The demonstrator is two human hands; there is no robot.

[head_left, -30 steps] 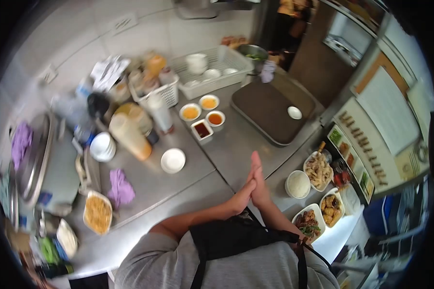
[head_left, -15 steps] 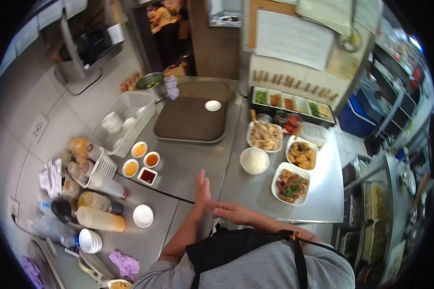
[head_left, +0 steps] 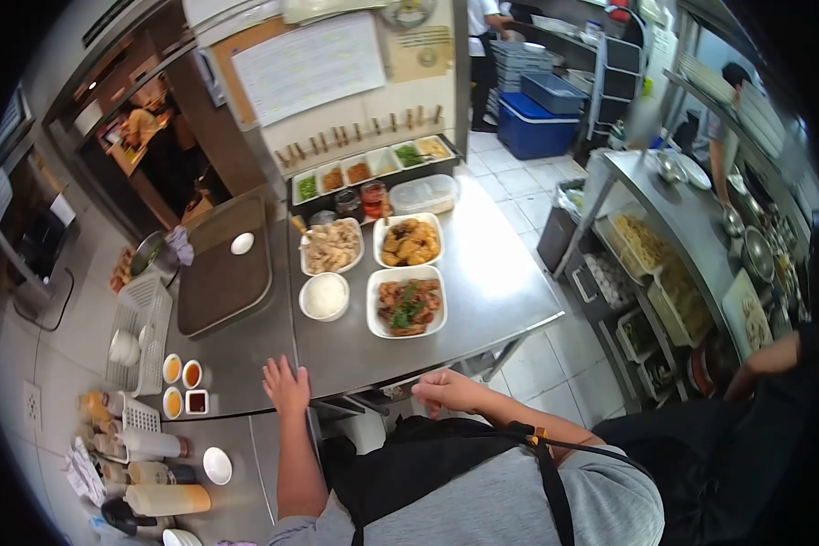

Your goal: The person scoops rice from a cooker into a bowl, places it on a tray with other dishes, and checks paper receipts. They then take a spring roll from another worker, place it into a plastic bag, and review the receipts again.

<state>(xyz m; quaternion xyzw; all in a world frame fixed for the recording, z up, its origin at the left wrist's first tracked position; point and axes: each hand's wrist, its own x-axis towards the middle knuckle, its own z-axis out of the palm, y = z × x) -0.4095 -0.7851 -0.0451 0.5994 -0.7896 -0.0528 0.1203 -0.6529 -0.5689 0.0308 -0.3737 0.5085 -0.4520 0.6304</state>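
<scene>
My left hand point(head_left: 288, 388) rests at the front edge of the steel counter point(head_left: 482, 300), fingers spread and holding nothing. My right hand point(head_left: 452, 391) hangs in front of the counter edge, fingers curled in, with nothing visible in it. Past it stands a square white dish of browned meat with green herbs point(head_left: 409, 305). Behind that is a dish of golden fried pieces point(head_left: 409, 241). To the left are a dish of pale sliced meat point(head_left: 332, 246) and a bowl of white rice point(head_left: 324, 298). Small sauce dishes point(head_left: 192, 373) lie left of my left hand.
A brown tray point(head_left: 218, 291) with a small white dish point(head_left: 242, 244) lies at the left. Squeeze bottles point(head_left: 168, 500) and a white basket point(head_left: 146, 318) line the wall. At the right, a co-worker's arm point(head_left: 769, 364) is close to me, beside a steel shelf unit point(head_left: 646, 196).
My view has turned right. My hands, together before, are now apart; the left has spread its fingers by the counter edge. A co-worker's arm and dark clothing now show at the right.
</scene>
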